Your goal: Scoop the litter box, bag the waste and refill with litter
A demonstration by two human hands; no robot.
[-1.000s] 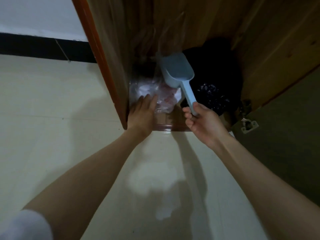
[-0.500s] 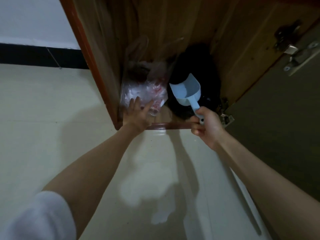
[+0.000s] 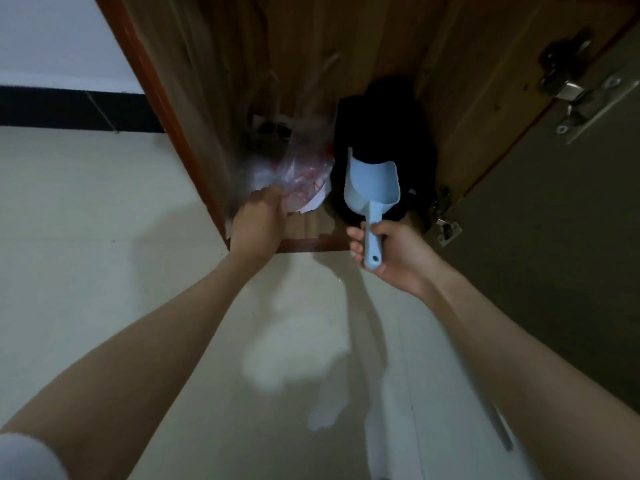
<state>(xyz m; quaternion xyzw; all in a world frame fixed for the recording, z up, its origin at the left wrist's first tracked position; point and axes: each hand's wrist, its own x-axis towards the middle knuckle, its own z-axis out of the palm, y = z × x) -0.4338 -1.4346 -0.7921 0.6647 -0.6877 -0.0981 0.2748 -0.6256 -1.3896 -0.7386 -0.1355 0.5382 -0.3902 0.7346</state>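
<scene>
The right hand (image 3: 388, 252) grips the handle of the blue scoop (image 3: 372, 188), its bowl just in front of a black bag (image 3: 384, 133) inside the open wooden cupboard (image 3: 346, 46). The left hand (image 3: 259, 223) pinches a clear plastic bag (image 3: 298, 171) at the cupboard's near left edge. The thin bag could tear or snag on the cupboard frame (image 3: 166, 109) if tugged sideways. Room is tight between frame and door (image 3: 561, 220); the floor (image 3: 104, 237) nearer offers open space. No litter box shows.
</scene>
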